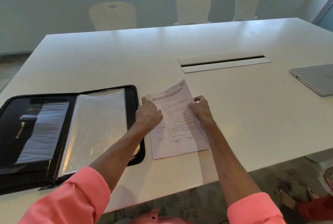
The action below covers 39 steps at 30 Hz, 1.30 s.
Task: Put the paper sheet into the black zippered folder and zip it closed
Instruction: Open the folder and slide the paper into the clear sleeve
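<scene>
paper sheet (pixel 177 133) lies on the white surface (pixel 234 115) just right of the black zippered folder (pixel 23 133), which is unzipped and spread open, clear sleeves showing. my right grip (pixel 201 108) pinches the sheet's right edge between thumb and fingers. my left grip (pixel 148 113) lies on its left edge, can't tell if it actually pinches.
</scene>
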Motion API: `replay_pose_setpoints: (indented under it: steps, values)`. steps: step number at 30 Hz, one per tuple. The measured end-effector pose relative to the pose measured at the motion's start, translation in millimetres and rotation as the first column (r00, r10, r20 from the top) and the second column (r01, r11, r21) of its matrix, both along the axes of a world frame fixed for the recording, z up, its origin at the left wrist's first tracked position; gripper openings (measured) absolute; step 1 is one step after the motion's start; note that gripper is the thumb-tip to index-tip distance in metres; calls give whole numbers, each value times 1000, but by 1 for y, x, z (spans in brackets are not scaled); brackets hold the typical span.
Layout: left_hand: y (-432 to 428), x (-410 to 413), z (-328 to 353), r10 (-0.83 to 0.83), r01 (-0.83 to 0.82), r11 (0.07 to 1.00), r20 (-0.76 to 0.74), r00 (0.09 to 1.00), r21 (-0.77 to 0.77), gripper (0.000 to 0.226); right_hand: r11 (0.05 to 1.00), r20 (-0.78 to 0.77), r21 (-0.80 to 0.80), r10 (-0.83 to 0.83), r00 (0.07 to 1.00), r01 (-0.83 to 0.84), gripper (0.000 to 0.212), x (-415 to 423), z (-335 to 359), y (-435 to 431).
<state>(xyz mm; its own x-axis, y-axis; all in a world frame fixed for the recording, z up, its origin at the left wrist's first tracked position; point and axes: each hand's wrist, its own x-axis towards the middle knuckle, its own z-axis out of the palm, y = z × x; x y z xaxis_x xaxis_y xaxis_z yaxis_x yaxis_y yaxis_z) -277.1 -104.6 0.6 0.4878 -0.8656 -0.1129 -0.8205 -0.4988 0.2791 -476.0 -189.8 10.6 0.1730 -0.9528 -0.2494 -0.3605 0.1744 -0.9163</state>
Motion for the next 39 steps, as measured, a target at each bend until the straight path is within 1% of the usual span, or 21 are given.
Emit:
replay_pose_setpoints:
  steps: [2,3,4,5,6,7,8,9,10,11,12,13,16,19,21,23,26,29,36,39]
  values:
    - [0,5,0,8,-12,998,-59,998,-66,74,999,69,-50,21,997,-18,15,-3,3,4]
    - [0,8,0,15,-27,989,-86,996,-143,82,997,115,-76,39,993,-31,14,-5,6,6]
    - [1,9,1,15,-50,967,-137,990,-251,91,994,167,-102,61,984,-44,14,-7,11,8]
    - [1,11,1,14,-91,932,-217,976,-350,102,991,220,-122,81,972,-54,14,-9,16,9]
    - [-2,13,2,20,-177,891,-351,936,-419,111,989,276,-136,98,956,-62,15,-12,21,9]
    - [-3,15,9,25,-299,856,-542,840,-423,117,987,324,-146,112,940,-67,16,-15,26,10]
    - [-5,18,16,1,-412,829,-734,679,-379,118,985,354,-157,118,928,-66,18,-17,32,10]
    - [-6,19,25,-44,-470,823,-860,508,-320,111,983,372,-175,124,920,-62,19,-18,38,10]
    - [-5,20,35,-106,-463,831,-905,412,-308,91,980,382,-194,123,916,-51,20,-17,43,10]
    - [-4,19,46,-164,-428,832,-894,417,-352,65,976,394,-213,117,912,-33,20,-16,49,9]
    - [-3,18,56,-209,-404,817,-865,457,-411,43,973,413,-231,107,905,-10,19,-15,54,8]
    - [-3,16,65,-236,-401,795,-841,487,-455,32,969,431,-246,94,897,17,18,-13,60,7]
    - [-8,7,86,-333,-422,700,-786,521,-576,24,951,489,-298,76,869,84,17,-6,77,6]
    - [-10,-1,101,-441,-421,587,-709,550,-692,21,932,559,-343,99,823,121,15,1,91,7]
    - [-7,-6,106,-490,-413,540,-673,553,-733,23,925,592,-352,101,800,144,13,4,94,7]
    - [0,-12,102,-503,-413,544,-678,536,-730,23,931,603,-331,81,794,156,11,4,85,7]
    - [11,-20,78,-464,-404,617,-727,507,-676,28,955,576,-260,35,817,142,22,3,59,12]
    - [10,-24,63,-440,-377,661,-742,505,-649,32,969,542,-212,9,841,126,23,3,40,19]
    - [4,-15,71,-412,-337,692,-732,542,-639,29,959,528,-253,27,849,127,25,8,45,10]
    - [7,-1,81,-393,-346,692,-734,554,-633,26,961,506,-264,71,860,77,25,12,52,2]
